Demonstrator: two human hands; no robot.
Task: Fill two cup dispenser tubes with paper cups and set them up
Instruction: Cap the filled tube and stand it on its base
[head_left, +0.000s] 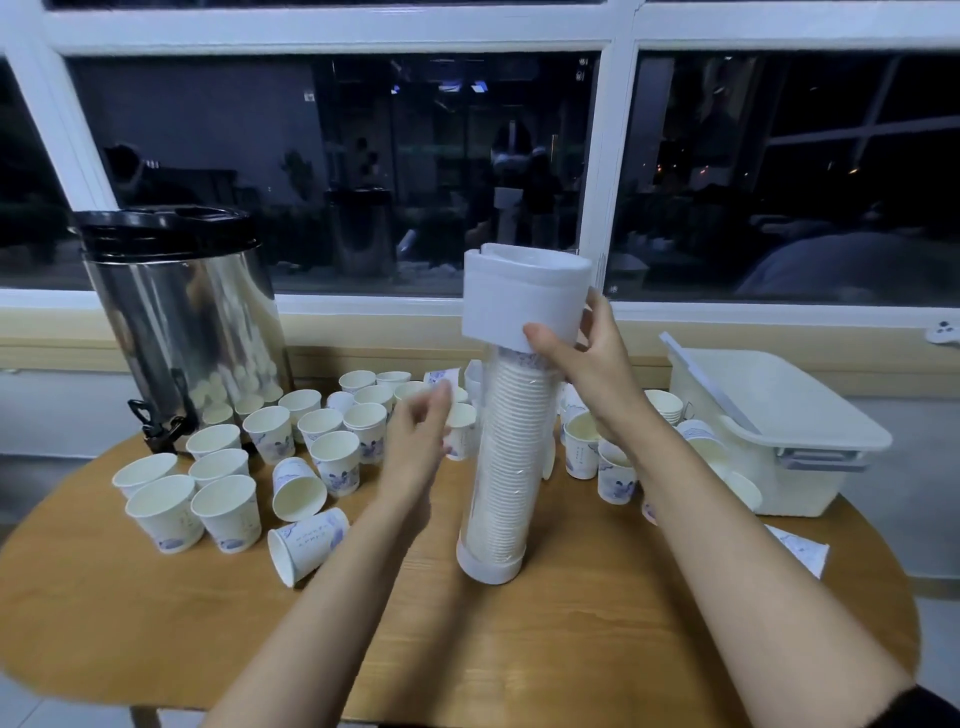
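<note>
A clear dispenser tube (506, 462) stands upright on the round wooden table (571, 634), packed with stacked paper cups. Its white base ring (488, 566) rests on the tabletop. My right hand (592, 353) grips the wide white top piece (524, 296) at the tube's upper end. My left hand (421, 431) hovers just left of the tube, blurred, fingers apart, right by a small paper cup (460, 428) that stands on the table. Many loose paper cups (228, 512) with blue print stand or lie left of the tube. More cups (615, 475) sit to the right.
A steel drinks urn (187, 322) with a black lid and tap stands at the back left. A white lidded plastic box (769, 415) sits at the right edge. One cup (800, 548) lies near the table's right rim. Windows run behind the table.
</note>
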